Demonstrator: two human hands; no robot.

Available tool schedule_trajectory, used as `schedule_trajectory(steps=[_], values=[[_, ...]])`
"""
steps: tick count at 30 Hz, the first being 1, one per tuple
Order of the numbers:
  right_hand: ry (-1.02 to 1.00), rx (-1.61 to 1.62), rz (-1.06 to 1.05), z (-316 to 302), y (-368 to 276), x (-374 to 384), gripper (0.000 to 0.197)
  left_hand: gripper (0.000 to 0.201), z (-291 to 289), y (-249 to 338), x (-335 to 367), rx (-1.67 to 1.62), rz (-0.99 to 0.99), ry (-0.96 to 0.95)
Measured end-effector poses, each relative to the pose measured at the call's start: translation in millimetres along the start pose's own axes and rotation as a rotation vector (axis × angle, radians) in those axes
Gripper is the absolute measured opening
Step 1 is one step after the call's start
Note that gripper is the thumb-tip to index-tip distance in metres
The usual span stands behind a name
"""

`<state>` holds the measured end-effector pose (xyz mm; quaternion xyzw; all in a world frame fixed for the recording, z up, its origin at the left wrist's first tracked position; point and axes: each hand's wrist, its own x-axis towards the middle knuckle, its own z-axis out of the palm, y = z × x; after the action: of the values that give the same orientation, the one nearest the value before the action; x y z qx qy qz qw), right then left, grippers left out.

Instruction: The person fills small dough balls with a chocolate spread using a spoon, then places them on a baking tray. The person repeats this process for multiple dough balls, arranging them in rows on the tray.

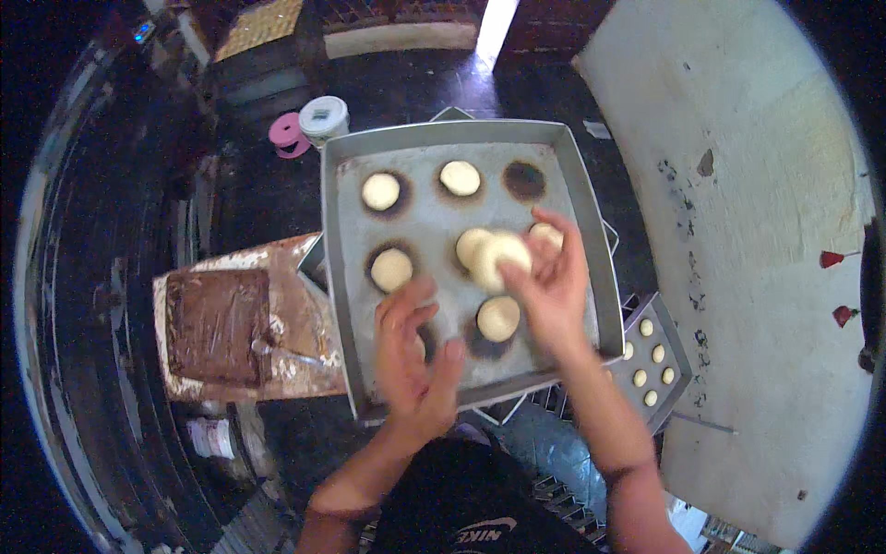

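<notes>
Head: right hand [556, 294] grips one dough ball [496, 259]; left hand [400, 365] unclenched; tray [429, 222] holds seven.

The light is uneven: dim and grainy toward 9 o'clock, paler on the wall [757, 212] at 3 o'clock. At 12 o'clock a white strip [498, 30] is blown out, with purplish glare on the dark floor [415, 88] below it. The central tray [425, 231] is softly lit. Motion blur smears the dough ball [499, 258] by the right hand [554, 286] and softens the left hand's [411, 355] fingers. Straight edges bow near the rim, and the corners fall black.
</notes>
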<state>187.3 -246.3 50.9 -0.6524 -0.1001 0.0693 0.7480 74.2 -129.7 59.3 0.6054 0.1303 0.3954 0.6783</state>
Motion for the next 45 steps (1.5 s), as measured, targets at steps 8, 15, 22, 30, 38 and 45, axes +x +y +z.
schedule_trajectory(steps=[8,15,22,30,38,45], values=[[-0.044,0.441,0.408,3,35,-234,0.044,0.014,-110,5,-138,0.094,-0.136,-0.418],[-0.373,-0.483,-0.231,99,17,-308,0.022,0.059,-235,24,-213,-0.199,-0.831,-0.254],[-0.368,-0.372,0.247,188,219,-274,0.031,0.044,-339,15,-145,0.334,-0.3,0.084],[-0.451,-0.892,-0.272,326,345,-191,0.032,0.049,-525,-20,-92,0.293,-0.488,0.309],[-1.004,-1.068,-0.271,441,256,-190,0.033,0.051,-632,-50,-84,0.324,-0.615,0.237],[-1.088,-1.079,-0.344,473,296,-184,0.033,0.058,-644,-44,-50,0.366,-0.57,0.172]])
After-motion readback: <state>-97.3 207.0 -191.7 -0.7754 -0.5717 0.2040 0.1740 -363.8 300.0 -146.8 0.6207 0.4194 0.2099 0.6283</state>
